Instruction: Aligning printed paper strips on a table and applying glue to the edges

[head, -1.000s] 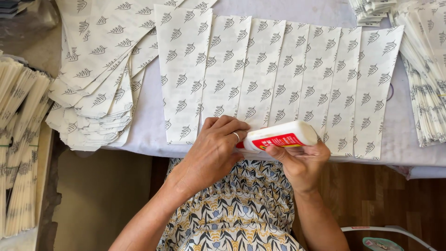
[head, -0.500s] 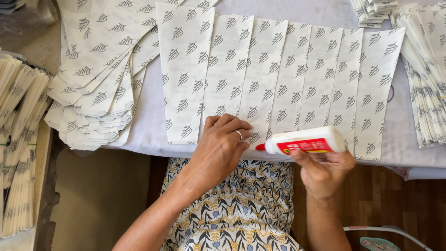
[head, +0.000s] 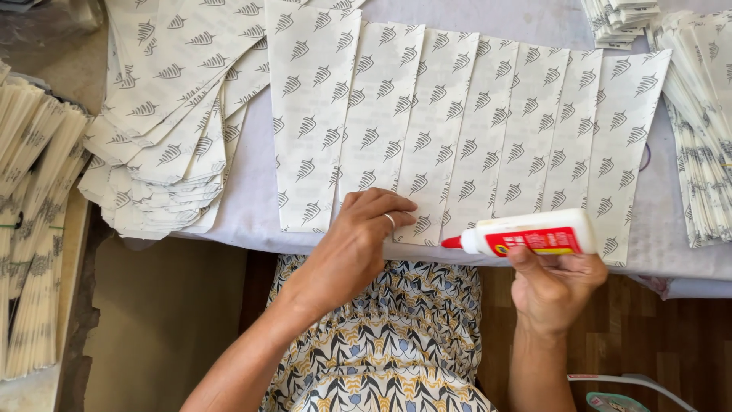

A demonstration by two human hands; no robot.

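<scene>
The right hand (head: pixel 557 286) is wrapped around a white glue bottle (head: pixel 530 235) with a red label, held sideways so its red nozzle (head: pixel 451 243) points toward the left hand, just at the lower edge of a row of printed paper sheets (head: pixel 465 130). The left hand (head: pixel 366 236) lies flat, fingers spread and pressing down near the bottom of those sheets, probably to keep them from sliding while the nozzle runs along the edge. The sheets are fanned out side by side, each overlapping the next so that only a narrow strip of each shows, which looks meant to leave those strips bare for glue.

Beyond the left hand, a loose heap of the same leaf-patterned paper (head: pixel 168 130) spills over the bench (head: pixel 244 221) edge. Farther out on that side stand bundles of folded pieces (head: pixel 30 229). Past the right hand, more stacks (head: pixel 701 130) crowd the bench. Nothing lies between the nozzle and the sheets.
</scene>
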